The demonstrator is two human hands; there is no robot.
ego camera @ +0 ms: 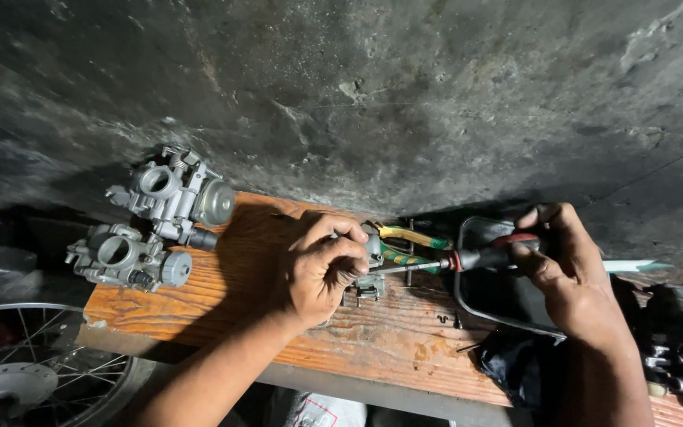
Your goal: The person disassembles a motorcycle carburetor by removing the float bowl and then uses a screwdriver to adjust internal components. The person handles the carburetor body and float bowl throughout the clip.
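Left hand (322, 265): my fingers are curled tight around a small grey metal carburetor part (370, 273), pressing it down on the wooden bench (278, 324) near its middle.
Right hand (563, 261): closed around the black and red handle of a screwdriver (468, 258), held nearly level, with the shaft running left toward the part.
Tip: it meets the part just beside my left fingers; the exact screw is hidden by my hand, so I cannot tell how well it is seated.
Doing it well: I judge the shaft should stay in line with the screw, pushed in firmly while turning, so the tip does not slip toward my left fingers (they sit very close).
Steadying: the part looks small, so the bench should carry its weight while my left hand stops it twisting.
Nearby: pliers with green and yellow handles (409, 245) lie just behind the part; two whole carburetors (156, 225) sit at the bench's left end, well apart.
Below left: a spoked wheel (33, 364) rests under the bench edge.
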